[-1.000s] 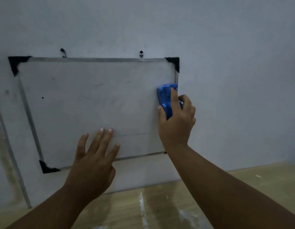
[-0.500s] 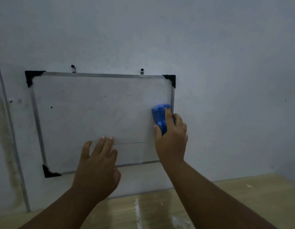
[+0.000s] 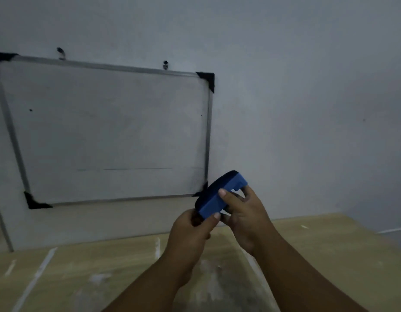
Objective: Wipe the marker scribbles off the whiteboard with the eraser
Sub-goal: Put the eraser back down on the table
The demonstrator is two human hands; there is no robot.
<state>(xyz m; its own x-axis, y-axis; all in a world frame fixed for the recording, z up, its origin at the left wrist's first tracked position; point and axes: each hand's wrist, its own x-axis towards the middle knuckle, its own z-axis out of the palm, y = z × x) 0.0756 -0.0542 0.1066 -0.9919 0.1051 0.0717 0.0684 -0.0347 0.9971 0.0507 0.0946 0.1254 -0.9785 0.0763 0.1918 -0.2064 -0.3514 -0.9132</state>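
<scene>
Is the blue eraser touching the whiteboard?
No, the left hand and right hand hold the eraser in the air, away from the whiteboard.

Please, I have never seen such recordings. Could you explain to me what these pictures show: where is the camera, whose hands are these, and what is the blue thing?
There is no machine here: a person works with two bare hands. One wide-angle camera sits on the person's head and looks forward and down, so you see the arms from the person's own side. On the grey wall hangs a whiteboard with a metal frame and black corners; a faint thin line shows near its bottom. The blue thing is the eraser, with a dark felt pad. Both hands hold it, away from the board: the left hand pinches its lower end, the right hand grips its upper part. Below is a pale wooden surface with whitish streaks.
</scene>
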